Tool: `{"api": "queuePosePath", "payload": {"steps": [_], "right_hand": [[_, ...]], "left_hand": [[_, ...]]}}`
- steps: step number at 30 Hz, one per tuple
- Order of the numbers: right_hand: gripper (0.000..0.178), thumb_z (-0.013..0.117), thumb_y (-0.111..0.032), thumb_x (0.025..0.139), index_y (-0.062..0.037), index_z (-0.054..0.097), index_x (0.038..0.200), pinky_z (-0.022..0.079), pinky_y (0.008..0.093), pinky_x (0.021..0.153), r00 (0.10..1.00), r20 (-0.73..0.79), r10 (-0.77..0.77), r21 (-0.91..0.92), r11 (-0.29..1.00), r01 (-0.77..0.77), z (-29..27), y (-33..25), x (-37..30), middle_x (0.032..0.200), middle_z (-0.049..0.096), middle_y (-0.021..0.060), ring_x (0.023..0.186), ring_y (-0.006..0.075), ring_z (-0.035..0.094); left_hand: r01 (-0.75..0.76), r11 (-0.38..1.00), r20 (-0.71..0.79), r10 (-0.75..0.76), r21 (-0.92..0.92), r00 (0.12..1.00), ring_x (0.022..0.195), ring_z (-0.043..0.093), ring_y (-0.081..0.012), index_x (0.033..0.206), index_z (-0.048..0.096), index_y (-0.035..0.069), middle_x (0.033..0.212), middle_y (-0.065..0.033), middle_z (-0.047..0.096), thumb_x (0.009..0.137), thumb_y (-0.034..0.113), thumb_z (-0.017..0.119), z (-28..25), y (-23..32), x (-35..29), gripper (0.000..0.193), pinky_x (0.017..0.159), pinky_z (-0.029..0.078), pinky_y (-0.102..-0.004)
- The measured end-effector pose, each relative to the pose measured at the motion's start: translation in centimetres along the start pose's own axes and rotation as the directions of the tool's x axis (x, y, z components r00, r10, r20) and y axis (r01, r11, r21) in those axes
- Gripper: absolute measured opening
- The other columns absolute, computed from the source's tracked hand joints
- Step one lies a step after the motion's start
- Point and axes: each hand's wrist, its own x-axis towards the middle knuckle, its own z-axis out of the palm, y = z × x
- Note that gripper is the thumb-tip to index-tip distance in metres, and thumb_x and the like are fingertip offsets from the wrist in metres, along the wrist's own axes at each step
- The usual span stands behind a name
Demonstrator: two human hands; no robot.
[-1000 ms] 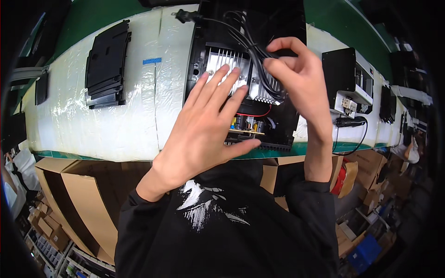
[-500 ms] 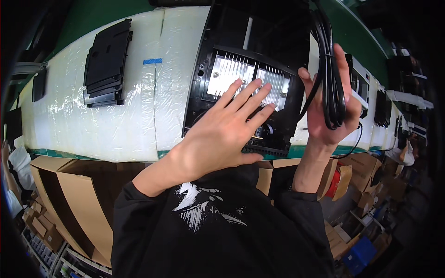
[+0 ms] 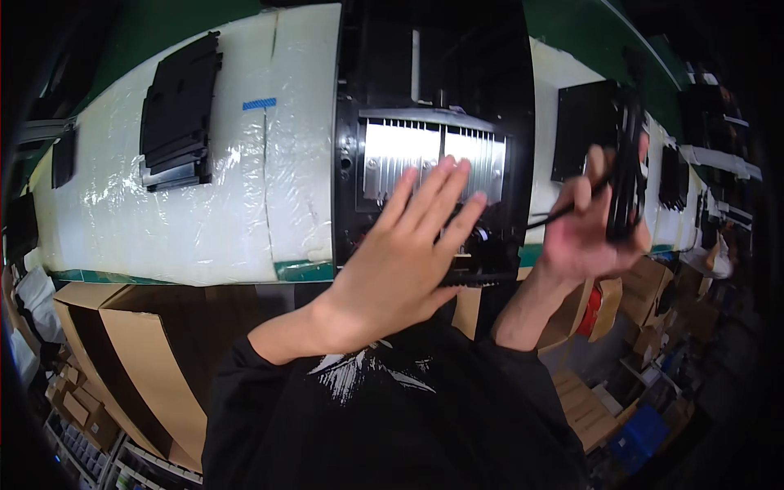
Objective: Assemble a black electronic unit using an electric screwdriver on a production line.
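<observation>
A black open-topped housing [image 3: 478, 57] lies on the bench in front of me, with a silver finned heat sink [image 3: 400, 147] inside it. My left hand [image 3: 412, 249] rests with outstretched fingers over the near part of the heat sink and holds nothing. To the right of the housing, my right hand [image 3: 592, 245] grips a coiled black cable [image 3: 624, 188], both smeared by motion. One strand of it runs from the hand back to the housing's right edge. Parts on the housing's near side are partly hidden under my left hand.
White film-wrapped padding [image 3: 302, 163] covers the bench. Stacked black panels [image 3: 180, 114] lie on the left, and a black box-shaped unit [image 3: 576, 122] sits beyond my right hand. Open cardboard boxes [image 3: 147, 351] stand below the near edge. A blue bin [image 3: 637, 441] is at lower right.
My right hand has carried the coiled cable to the right, away from the housing. The housing now sits straighter in view. My left hand remains spread over the heat sink.
</observation>
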Motion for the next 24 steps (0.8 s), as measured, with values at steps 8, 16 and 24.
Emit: {"api": "queuePosePath", "payload": {"steps": [8,16,24], "right_hand": [[0.077,0.064,0.003,0.069,-0.0043,0.032,0.137,0.028,0.0228,0.045,0.912,0.367,0.184,0.241,0.928,-0.284,3.6,0.6,0.6,0.084,0.034,0.0002,0.064,0.0097,0.029],[0.041,0.056,0.016,0.062,-0.0025,0.049,0.098,0.025,0.0201,0.037,0.692,0.599,0.403,0.021,0.856,-0.517,4.5,-4.4,-2.0,0.074,0.034,-0.0009,0.055,0.0064,0.03],[0.04,0.054,-0.008,0.076,-0.0089,0.048,0.115,0.021,0.0238,0.05,0.955,0.126,-0.27,0.217,0.946,0.239,5.8,-2.9,-2.5,0.076,0.029,-0.0012,0.064,0.01,0.025]], "left_hand": [[0.05,0.998,-0.142,-0.054,-0.03,0.988,0.133,0.03,-0.0351,0.131,0.047,0.008,0.141,-0.0162,0.037,0.056,0.026,0.083,0.6,-0.5,0.0,0.085,0.109,0.027,-0.0462],[0.048,0.999,-0.18,-0.042,0.026,0.983,0.131,0.034,-0.0339,0.127,0.051,0.007,0.139,-0.0158,0.04,0.052,0.027,0.084,1.2,-0.3,-0.4,0.084,0.109,0.028,-0.0445],[-0.147,0.975,-0.298,0.092,-0.165,0.95,0.119,0.045,-0.0324,0.122,0.052,-0.001,0.122,-0.0161,0.052,0.069,0.028,0.076,1.2,1.5,1.0,0.065,0.099,0.037,-0.0416]]}}
